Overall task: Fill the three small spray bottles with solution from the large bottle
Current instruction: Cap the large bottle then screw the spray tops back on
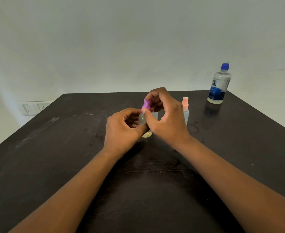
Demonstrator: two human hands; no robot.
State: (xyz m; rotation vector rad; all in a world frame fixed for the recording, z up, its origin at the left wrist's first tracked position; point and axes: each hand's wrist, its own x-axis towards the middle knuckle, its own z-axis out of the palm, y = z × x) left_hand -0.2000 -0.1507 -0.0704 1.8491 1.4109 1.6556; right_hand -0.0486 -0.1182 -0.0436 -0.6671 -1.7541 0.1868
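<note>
At the middle of the dark table, my left hand grips the clear body of a small spray bottle. My right hand pinches that bottle's purple spray top between thumb and fingers. A second small bottle with a pink top stands upright just right of my right hand. Part of another clear bottle shows behind my right hand, mostly hidden. The large solution bottle, blue cap on, stands at the far right corner.
A wall runs along the table's far edge. A switch and socket plate sits on the wall at the left. Faint ring marks show on the tabletop right of my hands.
</note>
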